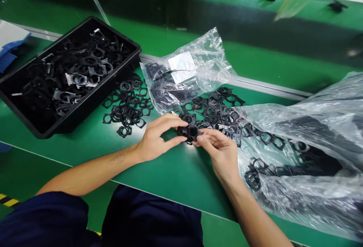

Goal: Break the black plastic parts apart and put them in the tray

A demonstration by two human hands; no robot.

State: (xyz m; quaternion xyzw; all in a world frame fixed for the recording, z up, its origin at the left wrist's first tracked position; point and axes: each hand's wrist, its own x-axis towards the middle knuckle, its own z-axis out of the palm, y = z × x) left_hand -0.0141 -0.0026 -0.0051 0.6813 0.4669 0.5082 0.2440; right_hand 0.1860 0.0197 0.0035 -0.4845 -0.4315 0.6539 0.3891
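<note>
My left hand [159, 135] pinches the left end of a small black plastic part [187, 131] that has a round opening. The fingers of my right hand [217, 143] close on the same part's right side. Both hands hold it low over the green table, just in front of a loose pile of black ring-shaped parts [211, 109]. Whether the held part is one piece or two put together, I cannot tell. To the left, more thin black rings [127, 111] lie in a second pile.
A black bin [93, 103] full of black and silvery parts stands at the left. Behind my hands lies a clear bag [211, 62] with a white label and dark parts inside. A large clear plastic bag [306, 198] spills black parts at the right.
</note>
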